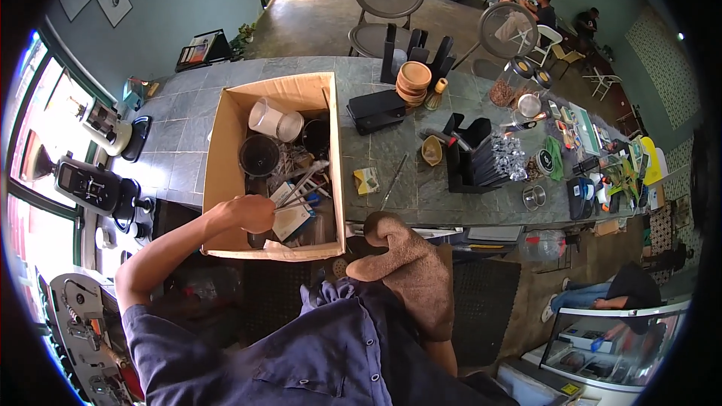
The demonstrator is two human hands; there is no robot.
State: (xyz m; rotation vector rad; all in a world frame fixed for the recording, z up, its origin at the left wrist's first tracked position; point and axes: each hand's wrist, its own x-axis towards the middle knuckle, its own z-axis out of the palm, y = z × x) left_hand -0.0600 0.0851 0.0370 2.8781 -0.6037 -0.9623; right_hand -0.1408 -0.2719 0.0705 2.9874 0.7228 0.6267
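My left hand (250,214) reaches over the near part of an open cardboard box (274,254). Its fingers are closed, and a thin pale stick (295,204) runs out from them. Under it in the box lie a small blue-and-white carton (292,219) and several thin metallic pieces. Farther back in the box are clear plastic containers (274,120) and a black round cup (259,156). In front of my shirt is my right hand (414,263), large in view, apart from the box. A mottled brown surface covers it; how its fingers lie is unclear.
Right of the box on the tiled counter (410,207) are a black case (376,111), stacked clay bowls (414,83), a yellow packet (367,180) and a black holder of wrapped cutlery (492,165). Coffee grinders (94,188) stand at left. Other people (541,4) sit beyond.
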